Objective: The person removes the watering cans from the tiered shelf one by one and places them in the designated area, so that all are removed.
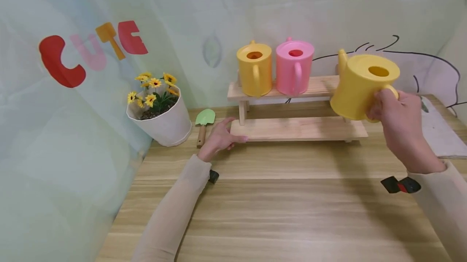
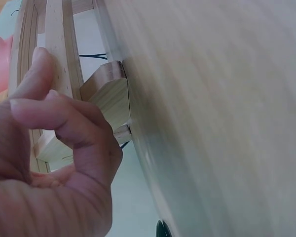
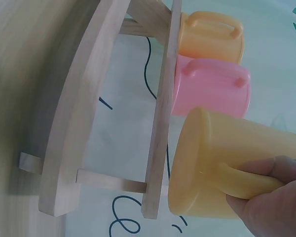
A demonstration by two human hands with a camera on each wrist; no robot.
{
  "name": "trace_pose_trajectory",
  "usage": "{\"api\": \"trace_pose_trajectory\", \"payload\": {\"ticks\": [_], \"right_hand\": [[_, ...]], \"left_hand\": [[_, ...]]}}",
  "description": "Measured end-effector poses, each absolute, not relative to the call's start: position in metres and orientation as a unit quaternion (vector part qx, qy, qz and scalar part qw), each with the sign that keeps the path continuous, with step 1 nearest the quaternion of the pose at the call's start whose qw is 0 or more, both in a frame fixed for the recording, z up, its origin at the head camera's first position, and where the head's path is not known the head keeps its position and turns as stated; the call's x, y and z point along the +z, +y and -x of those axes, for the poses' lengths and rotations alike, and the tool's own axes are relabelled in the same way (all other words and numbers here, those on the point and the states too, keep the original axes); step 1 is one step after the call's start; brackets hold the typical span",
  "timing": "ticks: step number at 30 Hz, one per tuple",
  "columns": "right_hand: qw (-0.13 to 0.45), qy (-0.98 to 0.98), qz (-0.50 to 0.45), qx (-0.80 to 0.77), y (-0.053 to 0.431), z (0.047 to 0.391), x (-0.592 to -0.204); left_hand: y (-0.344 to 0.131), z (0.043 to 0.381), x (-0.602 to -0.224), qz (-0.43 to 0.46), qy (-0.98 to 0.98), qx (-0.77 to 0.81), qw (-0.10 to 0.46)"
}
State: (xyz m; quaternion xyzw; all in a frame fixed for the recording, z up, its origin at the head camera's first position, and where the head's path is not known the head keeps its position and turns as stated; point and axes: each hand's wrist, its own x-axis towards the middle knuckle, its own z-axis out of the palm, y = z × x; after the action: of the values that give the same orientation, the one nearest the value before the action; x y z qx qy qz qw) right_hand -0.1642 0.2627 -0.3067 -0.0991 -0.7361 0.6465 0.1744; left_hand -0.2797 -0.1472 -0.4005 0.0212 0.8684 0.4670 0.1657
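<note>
My right hand (image 1: 401, 122) grips a yellow watering can (image 1: 365, 85) by its handle. The can is raised over the right end of a two-tier wooden plant stand (image 1: 299, 129), tilted, with its spout toward the back left. In the right wrist view, its base overlaps the edge of the upper board. An orange-yellow watering can (image 1: 264, 73) and a pink watering can (image 1: 282, 71) stand side by side on the upper tier, handles to the front. My left hand (image 1: 220, 136) holds the left end of the lower board, thumb at its front edge and forefinger behind.
A white pot (image 1: 164, 126) of yellow flowers stands at the left by the backdrop. Between it and the stand lies a small green trowel (image 1: 205, 118) with a wooden handle. A whitish sheet (image 1: 443, 136) lies on the wood-grain table (image 1: 277, 213) at the right.
</note>
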Motion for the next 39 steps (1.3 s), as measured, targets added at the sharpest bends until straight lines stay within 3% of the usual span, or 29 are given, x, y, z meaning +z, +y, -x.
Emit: {"api": "trace_pose_trajectory", "payload": {"ticks": [15, 39], "right_hand": [[0.150, -0.704, 0.096, 0.688, 0.261, 0.128, -0.326], [0.104, -0.768, 0.141, 0.616, 0.252, 0.089, -0.368]], "left_hand": [[-0.148, 0.280, -0.402, -0.020, 0.853, 0.492, 0.173], [-0.148, 0.283, -0.402, -0.026, 0.856, 0.486, 0.173]]}}
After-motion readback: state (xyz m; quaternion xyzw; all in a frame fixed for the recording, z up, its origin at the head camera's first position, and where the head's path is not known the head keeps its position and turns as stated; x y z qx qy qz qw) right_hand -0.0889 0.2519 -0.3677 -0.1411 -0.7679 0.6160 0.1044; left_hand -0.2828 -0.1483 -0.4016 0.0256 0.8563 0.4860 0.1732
